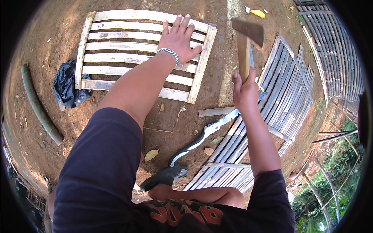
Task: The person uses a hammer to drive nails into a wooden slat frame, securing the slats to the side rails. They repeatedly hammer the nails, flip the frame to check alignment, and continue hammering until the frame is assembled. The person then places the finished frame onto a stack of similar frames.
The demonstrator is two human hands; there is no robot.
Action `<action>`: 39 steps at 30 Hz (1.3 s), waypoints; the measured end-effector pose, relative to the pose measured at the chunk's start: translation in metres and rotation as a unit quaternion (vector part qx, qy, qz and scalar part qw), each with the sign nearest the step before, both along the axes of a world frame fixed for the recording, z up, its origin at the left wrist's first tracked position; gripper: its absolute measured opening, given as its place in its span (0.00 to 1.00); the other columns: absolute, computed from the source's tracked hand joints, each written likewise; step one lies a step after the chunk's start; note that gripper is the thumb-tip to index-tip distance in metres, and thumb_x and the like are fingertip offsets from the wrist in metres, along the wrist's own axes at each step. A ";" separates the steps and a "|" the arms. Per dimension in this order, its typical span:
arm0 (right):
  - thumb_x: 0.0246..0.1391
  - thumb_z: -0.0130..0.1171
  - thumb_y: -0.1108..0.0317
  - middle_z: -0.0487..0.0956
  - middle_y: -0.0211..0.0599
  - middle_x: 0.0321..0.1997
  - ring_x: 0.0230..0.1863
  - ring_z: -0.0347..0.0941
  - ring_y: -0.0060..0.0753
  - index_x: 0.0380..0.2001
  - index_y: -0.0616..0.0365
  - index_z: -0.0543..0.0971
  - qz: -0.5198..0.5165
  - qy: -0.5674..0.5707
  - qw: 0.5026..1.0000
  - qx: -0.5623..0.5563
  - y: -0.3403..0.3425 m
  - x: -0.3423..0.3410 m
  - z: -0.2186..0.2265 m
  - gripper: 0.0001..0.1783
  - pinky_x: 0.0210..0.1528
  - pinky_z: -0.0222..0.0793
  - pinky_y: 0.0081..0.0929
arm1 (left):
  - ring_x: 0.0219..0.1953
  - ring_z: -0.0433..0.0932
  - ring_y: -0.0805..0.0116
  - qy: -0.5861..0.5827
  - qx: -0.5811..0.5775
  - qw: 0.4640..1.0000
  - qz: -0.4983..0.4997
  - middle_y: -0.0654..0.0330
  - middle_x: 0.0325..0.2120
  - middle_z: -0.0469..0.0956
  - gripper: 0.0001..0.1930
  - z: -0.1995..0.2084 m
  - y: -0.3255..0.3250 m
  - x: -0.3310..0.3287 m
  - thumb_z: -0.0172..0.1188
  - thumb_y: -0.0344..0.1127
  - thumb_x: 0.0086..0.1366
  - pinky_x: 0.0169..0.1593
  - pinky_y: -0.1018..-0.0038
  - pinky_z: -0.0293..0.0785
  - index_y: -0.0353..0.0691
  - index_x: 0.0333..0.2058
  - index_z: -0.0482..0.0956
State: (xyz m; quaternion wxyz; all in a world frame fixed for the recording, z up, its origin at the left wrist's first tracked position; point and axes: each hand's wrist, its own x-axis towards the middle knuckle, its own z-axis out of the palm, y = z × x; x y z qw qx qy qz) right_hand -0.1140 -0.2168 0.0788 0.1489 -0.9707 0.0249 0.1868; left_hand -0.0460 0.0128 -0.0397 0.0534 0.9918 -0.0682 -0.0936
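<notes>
My left hand (178, 42) lies flat with fingers spread on the upper right part of a bamboo slat panel (120, 46). The panel rests on the dirt, with pale slats running across between two end strips. Held up to the right of the panel is a hatchet (248, 32) with a dark metal head and a wooden handle. My right hand (246, 91) is wrapped round the lower handle. A pruning saw (202, 136) with a black and white handle lies below that hand, its blade partly hidden by my right wrist.
A larger slatted bamboo panel (279, 93) lies at the right, with another dark slatted panel (332, 46) beyond it. At the left are a black plastic bag (68, 83) and a bamboo length (37, 103). A yellow object (257, 14) lies at the top.
</notes>
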 end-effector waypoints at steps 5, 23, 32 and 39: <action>0.69 0.54 0.59 0.80 0.61 0.28 0.32 0.80 0.66 0.53 0.64 0.67 0.098 0.032 0.994 -0.021 -0.024 0.005 -0.020 0.20 0.36 0.75 0.57 | 0.79 0.35 0.60 0.002 0.004 1.000 -0.004 0.58 0.78 0.40 0.47 0.003 -0.001 0.006 0.37 0.74 0.68 0.77 0.48 0.32 0.45 0.74 0.54; 0.71 0.50 0.56 0.82 0.62 0.33 0.35 0.82 0.65 0.53 0.60 0.66 -0.099 -0.067 0.989 0.087 0.025 0.018 -0.011 0.19 0.35 0.75 0.57 | 0.79 0.35 0.60 0.004 0.008 1.000 -0.001 0.58 0.78 0.39 0.48 0.002 0.003 0.002 0.37 0.75 0.67 0.77 0.48 0.33 0.44 0.74 0.54; 0.70 0.51 0.57 0.80 0.70 0.38 0.44 0.78 0.74 0.52 0.63 0.67 -0.032 0.059 0.997 0.033 0.014 0.018 -0.018 0.20 0.47 0.73 0.59 | 0.79 0.35 0.60 0.013 0.004 1.000 -0.005 0.58 0.78 0.41 0.47 0.007 0.001 0.002 0.37 0.74 0.68 0.77 0.49 0.34 0.44 0.74 0.55; 0.75 0.43 0.53 0.80 0.41 0.29 0.25 0.78 0.33 0.58 0.62 0.66 -0.123 -0.077 0.976 0.160 0.020 0.049 0.013 0.23 0.27 0.75 0.38 | 0.79 0.35 0.60 -0.010 -0.007 1.000 -0.002 0.58 0.77 0.41 0.46 0.000 0.002 0.004 0.39 0.73 0.68 0.77 0.48 0.34 0.44 0.73 0.55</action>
